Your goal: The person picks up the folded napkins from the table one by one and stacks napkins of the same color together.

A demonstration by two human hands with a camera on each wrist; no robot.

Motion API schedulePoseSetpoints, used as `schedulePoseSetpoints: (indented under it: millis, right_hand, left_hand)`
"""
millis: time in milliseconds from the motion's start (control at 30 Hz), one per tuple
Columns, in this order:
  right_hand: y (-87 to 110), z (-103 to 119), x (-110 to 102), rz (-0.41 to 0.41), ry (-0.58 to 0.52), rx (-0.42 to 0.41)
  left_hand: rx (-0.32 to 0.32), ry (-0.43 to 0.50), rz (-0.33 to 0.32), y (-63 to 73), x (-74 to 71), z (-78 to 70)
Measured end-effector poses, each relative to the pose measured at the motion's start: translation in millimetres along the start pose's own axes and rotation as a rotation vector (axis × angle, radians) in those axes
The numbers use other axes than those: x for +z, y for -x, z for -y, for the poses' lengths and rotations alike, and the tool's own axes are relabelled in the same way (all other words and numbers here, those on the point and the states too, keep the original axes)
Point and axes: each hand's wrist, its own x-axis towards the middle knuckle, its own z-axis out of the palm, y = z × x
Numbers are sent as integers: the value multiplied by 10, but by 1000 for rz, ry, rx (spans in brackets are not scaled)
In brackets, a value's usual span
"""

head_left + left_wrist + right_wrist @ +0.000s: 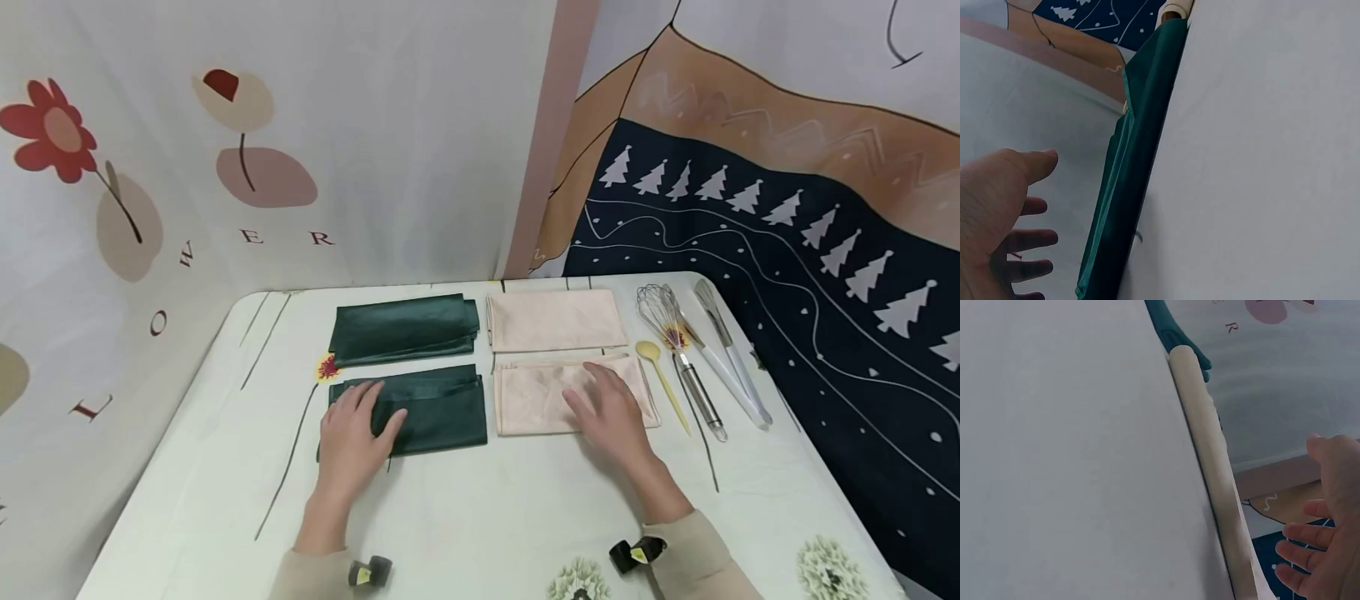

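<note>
My left hand (354, 433), fingers spread and relaxed, hovers over the left part of the nearer dark green folded cloth (442, 412). In the left wrist view, a gap shows between that hand (997, 212) and the green cloth's folded edge (1138, 156). Over the nearer pale pink folded cloth (532, 404) is my right hand (613, 412), its fingers loosely parted and holding nothing. The right wrist view shows this hand (1335, 519) apart from the pink cloth's rounded fold (1204, 431). Behind lie another green folded cloth (405, 327) and another pink one (555, 319).
At the right of the table (480, 517) lie a yellow spoon (660, 375), a whisk (693, 387) and two long utensils with pale handles, one a metal-ended tool (727, 342). Printed curtains (420, 150) hang behind the table and along its sides.
</note>
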Motion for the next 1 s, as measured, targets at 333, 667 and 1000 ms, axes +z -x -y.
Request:
schedulePoseSetpoints:
  millis: [333,667,1000]
  right_hand:
    - [-138,158,80,-35,-310,58]
    - [-232,226,204,26,-374,111]
    - [-277,286,326,80,-389,139]
  left_hand:
    - [-108,50,0,-5,-98,171]
    - [-250,88,37,-3,-202,334]
    - [-319,115,58,14,-242,440]
